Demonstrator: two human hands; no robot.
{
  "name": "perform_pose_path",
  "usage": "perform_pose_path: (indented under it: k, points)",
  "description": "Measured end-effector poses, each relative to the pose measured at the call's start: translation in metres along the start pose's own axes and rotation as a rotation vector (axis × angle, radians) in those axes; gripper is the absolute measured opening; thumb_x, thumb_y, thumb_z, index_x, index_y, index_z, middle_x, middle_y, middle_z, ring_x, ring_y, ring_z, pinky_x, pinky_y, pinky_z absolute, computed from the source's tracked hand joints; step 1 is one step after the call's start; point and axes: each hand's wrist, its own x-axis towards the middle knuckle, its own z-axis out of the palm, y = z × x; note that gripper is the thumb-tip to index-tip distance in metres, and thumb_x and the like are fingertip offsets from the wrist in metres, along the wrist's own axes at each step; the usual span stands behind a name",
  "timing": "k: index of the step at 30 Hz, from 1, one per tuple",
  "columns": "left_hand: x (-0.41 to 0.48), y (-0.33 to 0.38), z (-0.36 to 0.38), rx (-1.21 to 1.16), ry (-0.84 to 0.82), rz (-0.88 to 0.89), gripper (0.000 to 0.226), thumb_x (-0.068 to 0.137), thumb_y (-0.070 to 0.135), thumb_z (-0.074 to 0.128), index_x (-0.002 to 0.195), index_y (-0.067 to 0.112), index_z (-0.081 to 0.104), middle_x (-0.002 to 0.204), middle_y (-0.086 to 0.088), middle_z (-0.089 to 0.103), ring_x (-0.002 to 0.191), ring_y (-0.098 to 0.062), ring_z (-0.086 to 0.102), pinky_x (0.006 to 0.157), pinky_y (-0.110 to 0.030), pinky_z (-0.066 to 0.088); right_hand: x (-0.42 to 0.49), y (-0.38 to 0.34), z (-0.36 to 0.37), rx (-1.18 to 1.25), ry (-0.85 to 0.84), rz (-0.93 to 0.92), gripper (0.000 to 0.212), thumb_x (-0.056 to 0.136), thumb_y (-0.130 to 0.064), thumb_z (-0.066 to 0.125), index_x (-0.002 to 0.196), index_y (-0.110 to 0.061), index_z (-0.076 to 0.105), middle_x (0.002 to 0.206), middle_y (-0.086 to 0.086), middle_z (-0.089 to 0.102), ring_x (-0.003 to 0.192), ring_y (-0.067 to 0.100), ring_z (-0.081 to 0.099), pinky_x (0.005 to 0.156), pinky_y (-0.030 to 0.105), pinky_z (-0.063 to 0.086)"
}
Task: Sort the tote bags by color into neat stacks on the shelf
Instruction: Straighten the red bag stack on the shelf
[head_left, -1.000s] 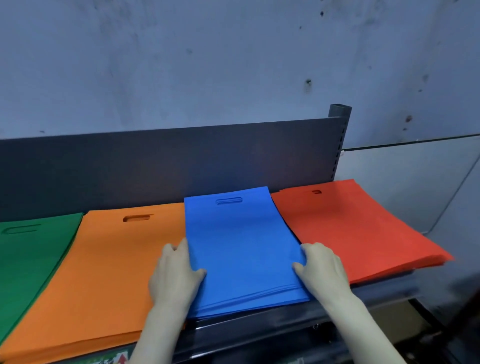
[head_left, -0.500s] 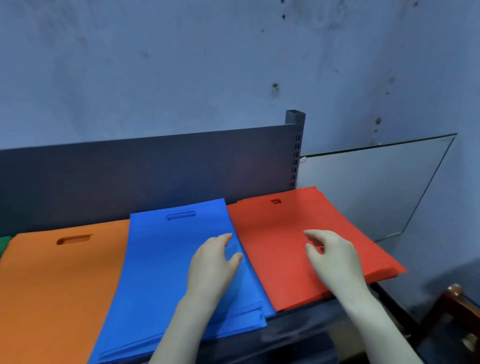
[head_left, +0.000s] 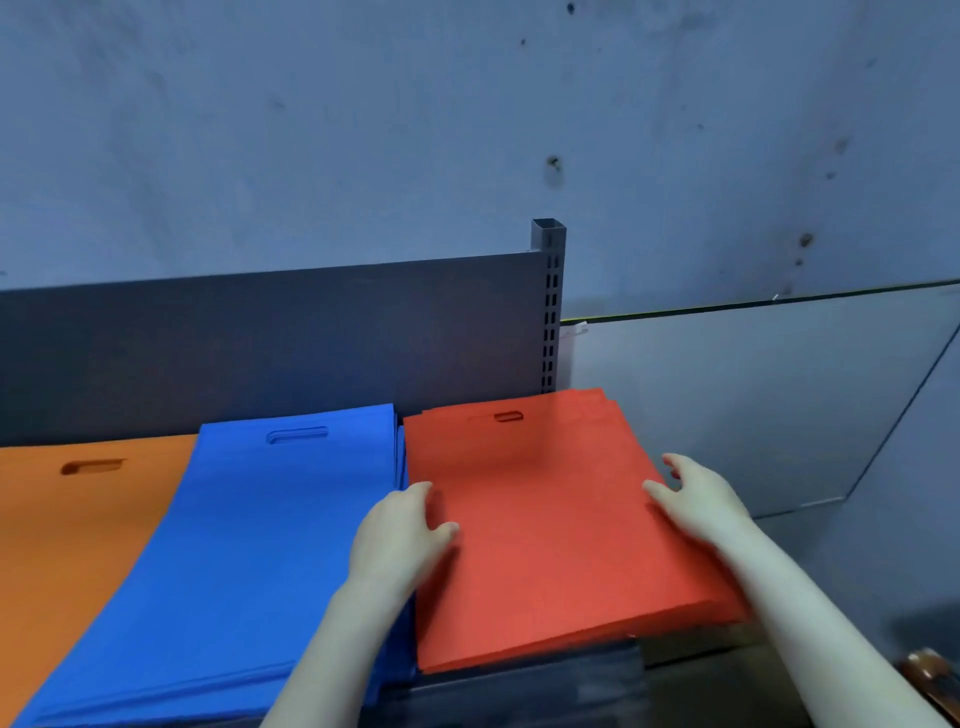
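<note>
The left hand (head_left: 400, 530) has come off the blue stack (head_left: 249, 561), where it lay half a second ago, and now sits at the left side of the red stack (head_left: 545, 530). The right hand (head_left: 696, 499), then hanging over the red bags, has gone out to their right side. The two hands now flank the red stack, well apart from each other.

The left hand's thumb lies on top of the red bags, and its fingers drop into the seam between red and blue. The right hand's thumb also rests on top, with its fingers loosely spread past the stack's right side. Neither hand is closed around the bags, as far as I can see.

The red stack lies flat at the right end of the shelf (head_left: 519, 686). Its handle cut-outs are toward the back panel (head_left: 260, 353), and its near side reaches the shelf's front edge. The blue stack lies just beside it toward the middle, and the orange stack (head_left: 67, 530) is next along to the left.

A slotted upright post (head_left: 549, 291) stands at the shelf's back right corner. Beyond it, a pale sheet (head_left: 753, 405) leans against the stained wall (head_left: 363, 130).
</note>
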Motion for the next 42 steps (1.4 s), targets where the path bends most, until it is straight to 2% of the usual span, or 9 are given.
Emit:
perform_pose_path:
  k: [7, 11, 17, 21, 25, 30, 33, 37, 42]
  points:
    - [-0.004, 0.018, 0.010, -0.024, 0.045, -0.092, 0.063, 0.085, 0.041, 0.063, 0.141, 0.024, 0.042, 0.140, 0.002, 0.051, 0.129, -0.018, 0.047, 0.101, -0.030, 0.040, 0.015, 0.004, 0.009, 0.431, -0.227, -0.021, 0.037, 0.091, -0.042, 0.054, 0.109, -0.011, 0.062, 0.107, 0.006, 0.066, 0.096, 0.022, 0.063, 0.082, 0.033, 0.049]
    - [-0.007, 0.028, 0.017, -0.008, 0.038, -0.066, 0.062, 0.086, 0.042, 0.061, 0.142, 0.027, 0.040, 0.144, 0.005, 0.045, 0.132, -0.015, 0.043, 0.103, -0.030, 0.039, 0.012, -0.005, 0.024, 0.391, -0.237, -0.138, 0.028, 0.089, -0.029, 0.061, 0.112, -0.014, 0.054, 0.105, 0.000, 0.061, 0.101, 0.021, 0.061, 0.084, 0.032, 0.047]
    - [-0.007, 0.022, 0.014, -0.082, 0.009, -0.076, 0.065, 0.087, 0.041, 0.057, 0.146, 0.031, 0.030, 0.148, 0.007, 0.039, 0.135, -0.013, 0.039, 0.102, -0.030, 0.037, 0.008, 0.008, 0.032, 0.780, -0.380, 0.081, 0.020, 0.089, -0.009, 0.061, 0.106, -0.001, 0.062, 0.091, 0.017, 0.072, 0.073, 0.028, 0.069, 0.073, 0.040, 0.056]
    - [-0.004, 0.012, 0.013, -0.271, -0.038, -0.088, 0.066, 0.089, 0.032, 0.055, 0.148, 0.029, 0.026, 0.147, 0.002, 0.040, 0.130, -0.015, 0.045, 0.106, -0.035, 0.040, -0.008, 0.001, 0.023, 0.737, -0.086, -0.102, 0.031, 0.085, 0.004, 0.060, 0.108, -0.016, 0.059, 0.105, 0.005, 0.068, 0.094, 0.020, 0.064, 0.085, 0.034, 0.049]
    - [0.005, 0.010, 0.010, -0.527, -0.003, -0.137, 0.067, 0.094, 0.027, 0.052, 0.152, 0.017, 0.020, 0.152, -0.003, 0.034, 0.132, -0.018, 0.044, 0.110, -0.040, 0.036, -0.027, 0.000, 0.004, 0.915, -0.002, -0.176, 0.042, 0.085, 0.012, 0.055, 0.116, -0.016, 0.056, 0.109, 0.001, 0.066, 0.092, 0.008, 0.062, 0.076, 0.011, 0.050]
    - [0.004, 0.021, 0.002, -0.805, 0.094, -0.037, 0.030, 0.096, 0.014, 0.048, 0.124, 0.023, 0.054, 0.122, 0.005, 0.062, 0.113, -0.012, 0.058, 0.101, -0.035, 0.044, -0.048, -0.011, -0.013, 0.965, 0.036, -0.238, 0.045, 0.088, 0.010, 0.053, 0.119, -0.021, 0.056, 0.114, -0.004, 0.067, 0.100, 0.008, 0.065, 0.091, 0.026, 0.052]
    - [-0.004, 0.035, -0.016, -0.745, 0.337, 0.133, 0.031, 0.095, 0.006, 0.047, 0.122, 0.020, 0.054, 0.112, 0.013, 0.062, 0.105, -0.006, 0.056, 0.085, -0.018, 0.040, -0.063, -0.029, -0.019, 0.825, 0.257, -0.345, 0.047, 0.087, 0.009, 0.054, 0.111, -0.032, 0.056, 0.109, -0.014, 0.064, 0.101, 0.003, 0.061, 0.089, 0.014, 0.045]
    - [-0.007, 0.047, -0.034, -0.760, 0.489, 0.265, 0.044, 0.096, 0.005, 0.046, 0.134, 0.026, 0.041, 0.112, 0.026, 0.053, 0.096, 0.015, 0.050, 0.080, 0.002, 0.033, -0.069, -0.048, -0.026, 0.805, 0.456, -0.405, 0.046, 0.088, 0.005, 0.055, 0.126, -0.020, 0.049, 0.111, -0.002, 0.061, 0.104, 0.012, 0.056, 0.084, 0.020, 0.040]
    - [-0.006, 0.039, -0.026, -0.910, 0.338, 0.214, 0.062, 0.093, 0.010, 0.055, 0.145, 0.028, 0.026, 0.137, 0.014, 0.045, 0.124, -0.002, 0.045, 0.105, -0.023, 0.035, -0.077, -0.056, -0.010, 0.831, 0.425, -0.310, 0.056, 0.087, -0.008, 0.063, 0.135, -0.020, 0.039, 0.115, -0.004, 0.057, 0.104, 0.014, 0.055, 0.087, 0.031, 0.040]
